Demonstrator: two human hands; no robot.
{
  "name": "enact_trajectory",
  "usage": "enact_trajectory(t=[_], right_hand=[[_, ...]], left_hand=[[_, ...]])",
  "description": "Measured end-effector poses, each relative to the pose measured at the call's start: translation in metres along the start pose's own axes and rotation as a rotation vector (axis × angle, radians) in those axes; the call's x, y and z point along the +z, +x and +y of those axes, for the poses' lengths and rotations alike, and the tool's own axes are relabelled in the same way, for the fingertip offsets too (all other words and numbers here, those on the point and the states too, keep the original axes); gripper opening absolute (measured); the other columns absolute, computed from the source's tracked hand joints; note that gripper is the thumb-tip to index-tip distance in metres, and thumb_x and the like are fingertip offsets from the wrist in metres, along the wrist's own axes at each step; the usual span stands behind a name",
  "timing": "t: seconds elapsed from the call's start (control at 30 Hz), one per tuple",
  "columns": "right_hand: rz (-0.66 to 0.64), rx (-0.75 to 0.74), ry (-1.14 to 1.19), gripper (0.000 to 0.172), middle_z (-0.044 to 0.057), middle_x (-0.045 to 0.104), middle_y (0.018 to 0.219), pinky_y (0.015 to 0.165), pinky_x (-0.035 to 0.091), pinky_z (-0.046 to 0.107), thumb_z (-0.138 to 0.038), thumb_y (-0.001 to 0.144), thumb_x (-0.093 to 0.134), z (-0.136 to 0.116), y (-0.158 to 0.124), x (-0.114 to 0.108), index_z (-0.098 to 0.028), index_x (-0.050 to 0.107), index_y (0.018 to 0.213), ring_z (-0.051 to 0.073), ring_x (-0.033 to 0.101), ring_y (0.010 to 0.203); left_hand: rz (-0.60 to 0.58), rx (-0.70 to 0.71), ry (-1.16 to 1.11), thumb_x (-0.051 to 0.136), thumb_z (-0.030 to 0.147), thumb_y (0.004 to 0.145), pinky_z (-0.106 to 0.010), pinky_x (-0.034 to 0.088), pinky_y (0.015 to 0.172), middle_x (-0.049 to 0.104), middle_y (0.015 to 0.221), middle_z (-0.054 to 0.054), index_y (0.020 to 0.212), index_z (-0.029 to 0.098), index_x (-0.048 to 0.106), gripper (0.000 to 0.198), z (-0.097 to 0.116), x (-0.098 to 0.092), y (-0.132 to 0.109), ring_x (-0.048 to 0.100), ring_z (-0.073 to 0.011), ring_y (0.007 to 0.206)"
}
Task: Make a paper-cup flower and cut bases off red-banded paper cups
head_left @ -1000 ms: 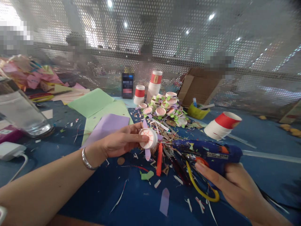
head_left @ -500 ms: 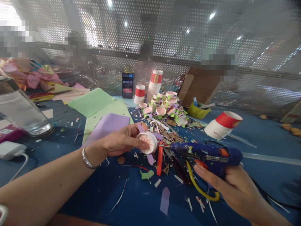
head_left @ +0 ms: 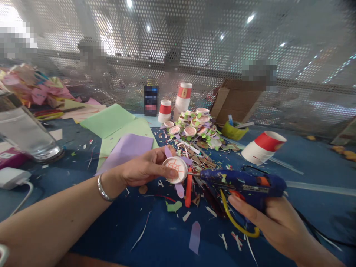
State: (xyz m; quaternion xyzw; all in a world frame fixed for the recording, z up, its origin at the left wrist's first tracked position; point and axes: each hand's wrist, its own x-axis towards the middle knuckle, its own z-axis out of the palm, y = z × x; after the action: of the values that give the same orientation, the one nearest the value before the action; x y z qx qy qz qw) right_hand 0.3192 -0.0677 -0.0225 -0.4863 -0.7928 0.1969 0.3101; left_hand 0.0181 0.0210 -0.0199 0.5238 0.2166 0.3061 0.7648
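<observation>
The white disc (head_left: 179, 163) is turned and slightly lower than a second ago, and we find it above the worktop (head_left: 164, 237), pinched in the left hand (head_left: 148, 165), its rim near the nozzle of the glue gun (head_left: 236, 180) gripped by the right hand (head_left: 278, 218).

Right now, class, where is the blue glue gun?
In the head view, the blue glue gun is right of centre in the right hand, its nozzle pointing left, close to the white disc in the left hand.
</observation>
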Motion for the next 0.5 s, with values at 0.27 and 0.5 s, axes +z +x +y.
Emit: enact_trajectory(t=[0.27, 0.5], right_hand=[[-0.019, -0.043, -0.043, 0.024, -0.001, 0.070, 0.076, 0.070, 0.060, 0.025, -0.035, 0.100, 0.054, -0.0006, 0.0011, 0.0005, -0.025, 0.067, 0.082, 0.018, 0.071, 0.079], [0.003, -0.058, -0.063, 0.023, -0.001, 0.071, 0.076, 0.068, 0.060, 0.025, -0.034, 0.100, 0.055, -0.0013, 0.0018, -0.0004, -0.025, 0.068, 0.083, 0.017, 0.069, 0.073]], left_hand=[[-0.020, -0.003, -0.026, 0.086, 0.015, 0.073, -0.022, 0.049, 0.066, 0.073, 0.080, 0.001, 0.090, 0.018, 0.056, 0.035, -0.0023, -0.0022, 0.0003, 0.067, -0.0102, 0.070], [-0.015, -0.016, -0.042, 0.086, 0.014, 0.073, -0.021, 0.048, 0.062, 0.073, 0.079, 0.002, 0.090, 0.019, 0.055, 0.036, -0.0010, -0.0011, -0.0007, 0.068, -0.0101, 0.068]])
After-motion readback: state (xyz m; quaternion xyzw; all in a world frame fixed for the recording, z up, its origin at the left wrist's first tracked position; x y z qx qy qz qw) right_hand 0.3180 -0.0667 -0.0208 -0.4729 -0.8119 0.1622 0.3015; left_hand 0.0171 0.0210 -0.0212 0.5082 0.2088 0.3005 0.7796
